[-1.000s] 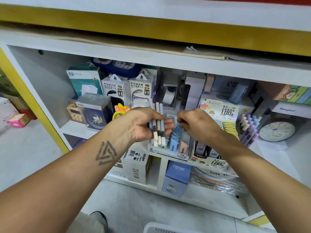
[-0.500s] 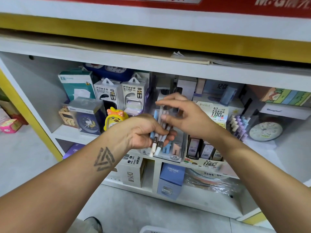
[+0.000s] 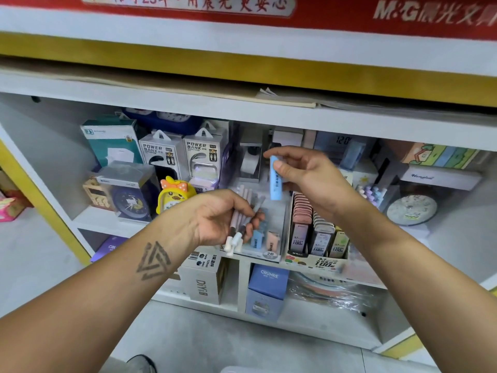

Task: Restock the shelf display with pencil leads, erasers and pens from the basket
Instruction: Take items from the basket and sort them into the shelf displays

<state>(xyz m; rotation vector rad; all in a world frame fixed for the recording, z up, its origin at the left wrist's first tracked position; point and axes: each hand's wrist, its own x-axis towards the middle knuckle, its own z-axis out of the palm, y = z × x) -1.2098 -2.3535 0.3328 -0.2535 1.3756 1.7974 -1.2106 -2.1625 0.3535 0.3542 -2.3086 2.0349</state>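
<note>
My left hand (image 3: 215,216) grips a bundle of pens (image 3: 239,224) with white caps pointing down, held in front of a clear display tray (image 3: 271,255) marked 2B. My right hand (image 3: 304,173) pinches one light blue pen (image 3: 275,179) upright, raised above that tray and apart from the bundle. In the tray stand small blue and peach erasers (image 3: 265,239). To its right is a pencil lead display box (image 3: 317,235) filled with rows of lead cases. The basket is only a pale sliver (image 3: 236,369) at the bottom edge.
The white shelf (image 3: 113,219) holds power bank boxes (image 3: 183,154), a boxed clock (image 3: 129,195), a yellow duck toy (image 3: 174,195), pastel pens (image 3: 372,193) and a round clock (image 3: 411,208). Below stand a DIY box (image 3: 204,281) and a blue CRUHRE box (image 3: 266,289). A shelf board runs close overhead.
My right hand has pulled one blue pen out of the bundle and lifted it up and to the right. My left hand keeps the other pens in about the same place.
</note>
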